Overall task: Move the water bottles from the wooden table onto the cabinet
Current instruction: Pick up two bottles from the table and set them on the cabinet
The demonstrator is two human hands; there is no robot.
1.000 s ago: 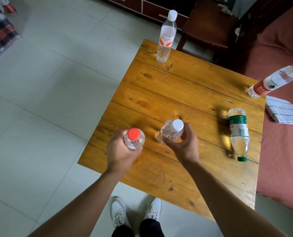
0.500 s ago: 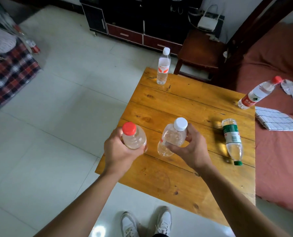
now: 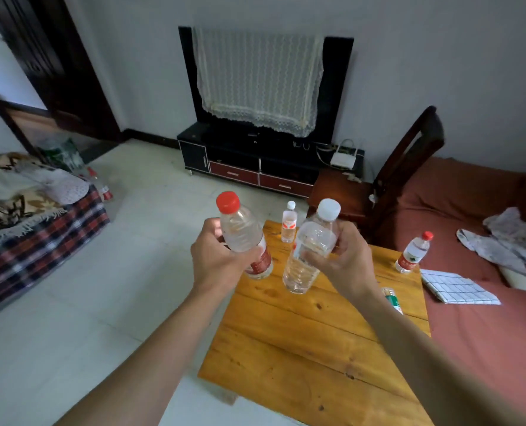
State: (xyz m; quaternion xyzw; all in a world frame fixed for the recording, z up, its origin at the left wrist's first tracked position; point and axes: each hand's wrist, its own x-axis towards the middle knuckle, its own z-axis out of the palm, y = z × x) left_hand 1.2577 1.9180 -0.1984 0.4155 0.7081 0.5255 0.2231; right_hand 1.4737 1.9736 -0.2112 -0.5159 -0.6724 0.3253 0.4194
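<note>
My left hand (image 3: 217, 261) grips a red-capped water bottle (image 3: 240, 233), held in the air above the wooden table (image 3: 311, 348). A white-capped water bottle (image 3: 312, 247) hangs beside it, gripped by my right hand (image 3: 343, 258). A third bottle with a white cap (image 3: 288, 222) stands upright at the table's far corner. A green-labelled bottle (image 3: 392, 298) lies on the table, mostly hidden behind my right forearm. The low black cabinet (image 3: 255, 158) stands against the far wall.
A dark wooden chair (image 3: 387, 179) stands between table and cabinet. Another red-capped bottle (image 3: 412, 253) and a checked cloth (image 3: 457, 285) lie on the red bed (image 3: 486, 318) at right. A blanket-covered bed (image 3: 37, 216) is at left. White tiled floor (image 3: 126, 272) leads to the cabinet.
Both hands have lifted their bottles higher off the table. My head has tilted up, so the cabinet, the wall and the covered screen have come into view.
</note>
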